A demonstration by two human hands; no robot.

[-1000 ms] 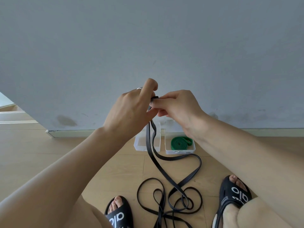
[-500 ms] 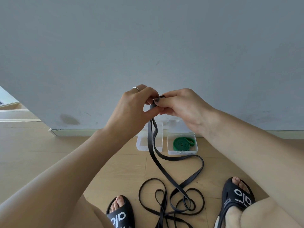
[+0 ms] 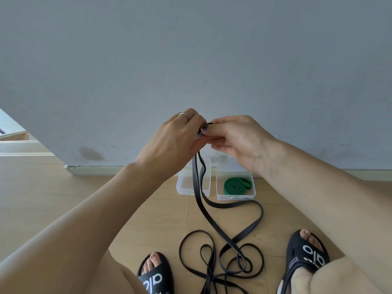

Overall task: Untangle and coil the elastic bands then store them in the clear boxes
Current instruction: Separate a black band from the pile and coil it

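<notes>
Hands have barely shifted, both hands' fingers (image 3: 209,128) pinching the black band (image 3: 212,221) above wooden floor (image 3: 42,198)

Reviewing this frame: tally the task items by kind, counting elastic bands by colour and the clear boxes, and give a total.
Black elastic band: 1, as far as the tangle shows, its end pinched by the left hand and right hand
Green elastic band: 1, coiled inside the right clear box
Clear boxes: 2, counting the left clear box, which holds no coil
Total: 4
</notes>
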